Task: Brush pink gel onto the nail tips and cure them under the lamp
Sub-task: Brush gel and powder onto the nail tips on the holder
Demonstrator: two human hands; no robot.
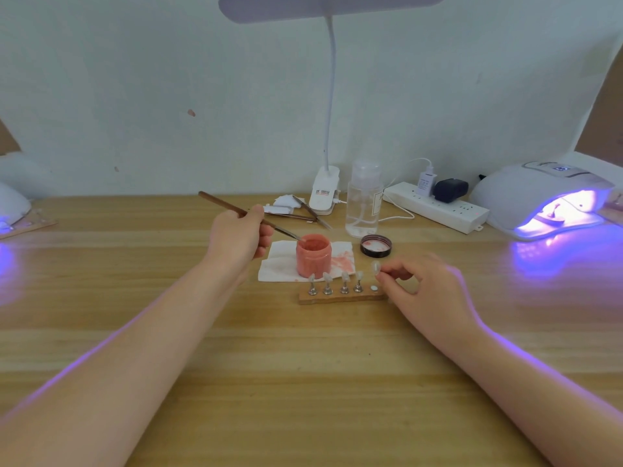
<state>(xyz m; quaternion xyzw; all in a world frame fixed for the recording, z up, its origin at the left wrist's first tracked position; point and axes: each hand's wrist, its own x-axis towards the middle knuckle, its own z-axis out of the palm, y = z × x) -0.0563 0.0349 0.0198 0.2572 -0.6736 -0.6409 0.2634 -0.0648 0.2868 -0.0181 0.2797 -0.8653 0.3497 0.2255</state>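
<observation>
Head view, left hand (237,239) dipping brush (249,215), right hand (428,284) apparently pinching nail tip (375,266)

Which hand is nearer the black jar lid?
Right. The right hand, pinching a nail tip, sits just below-right of the black jar lid. The left hand, holding the brush, is beyond the pink gel jar.

Open jar of pink gel (313,256) upright on stained white tissue (279,264), mid-table. Brown-handled brush (236,210) slanted, tip at jar mouth. Wooden holder strip (340,295) just in front of jar: four clear nail tips (327,277) upright on metal stands, fifth spot bare. Fifth nail tip (375,266) lifted off, just above strip's right end. Curing lamp (539,197) lit violet, far right edge.
</observation>
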